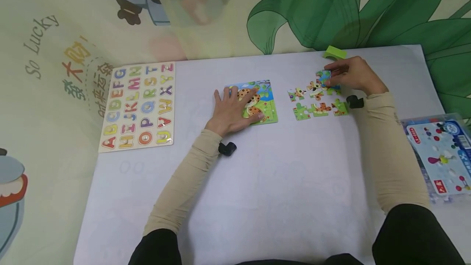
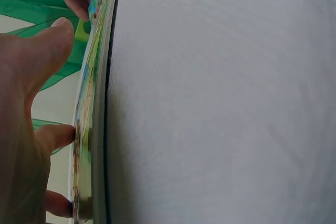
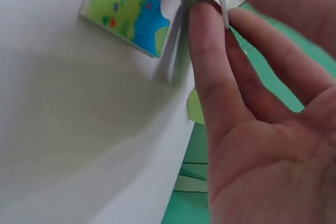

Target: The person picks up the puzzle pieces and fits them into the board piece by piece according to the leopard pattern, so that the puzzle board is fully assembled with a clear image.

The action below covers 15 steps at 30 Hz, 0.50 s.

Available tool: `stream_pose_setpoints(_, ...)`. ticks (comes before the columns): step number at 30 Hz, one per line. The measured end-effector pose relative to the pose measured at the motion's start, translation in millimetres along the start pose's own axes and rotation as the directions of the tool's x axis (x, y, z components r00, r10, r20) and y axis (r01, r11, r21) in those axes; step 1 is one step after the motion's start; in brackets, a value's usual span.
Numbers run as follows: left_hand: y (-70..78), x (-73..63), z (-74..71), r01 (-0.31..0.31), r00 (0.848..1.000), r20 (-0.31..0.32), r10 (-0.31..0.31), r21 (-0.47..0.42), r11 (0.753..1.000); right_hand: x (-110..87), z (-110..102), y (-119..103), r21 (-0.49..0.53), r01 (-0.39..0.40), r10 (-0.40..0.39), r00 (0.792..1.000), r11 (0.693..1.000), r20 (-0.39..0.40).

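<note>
My left hand (image 1: pixel 229 113) rests with spread fingers on a square leopard jigsaw puzzle (image 1: pixel 271 111) in the middle of the table. Seen edge-on in the left wrist view, the puzzle board (image 2: pixel 97 145) lies under the fingertips. Over to the right, my right hand (image 1: pixel 357 77) pinches a mostly blue puzzle piece (image 1: pixel 324 76) between thumb and fingers. The right wrist view shows that piece (image 3: pixel 222 3) from its thin edge. Several loose puzzle pieces (image 1: pixel 319 109) with animal pictures lie below and left of this hand, partly overlapped by the held piece in the head view.
A wooden alphabet board (image 1: pixel 140 105) with knobbed letters lies at the left. Beyond my right hand stands a green arched block (image 1: pixel 335 52) at the table's back edge. A clear plastic box (image 1: pixel 439 154) with a printed sheet sits at the right.
</note>
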<state>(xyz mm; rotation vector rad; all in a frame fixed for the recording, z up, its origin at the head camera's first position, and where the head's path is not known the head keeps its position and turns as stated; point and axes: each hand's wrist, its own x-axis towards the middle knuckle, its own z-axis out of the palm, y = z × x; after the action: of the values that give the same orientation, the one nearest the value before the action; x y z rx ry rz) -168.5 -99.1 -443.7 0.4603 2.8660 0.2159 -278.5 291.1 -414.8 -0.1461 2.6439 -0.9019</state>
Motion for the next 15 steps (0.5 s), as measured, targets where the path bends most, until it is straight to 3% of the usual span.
stream_pose_setpoints(8,0.4,1.9,-1.0,-0.004,1.0,-0.003,0.004,0.007,1.0,-1.2,-2,-5,-0.022,0.006,-0.006,1.0,1.0,-0.027)
stream_pose_setpoints(15,1.5,0.1,-1.9,0.002,1.0,0.007,-0.002,0.002,1.0,-1.1,11,-27,-0.017,0.184,-0.184,0.981,0.983,-0.059)
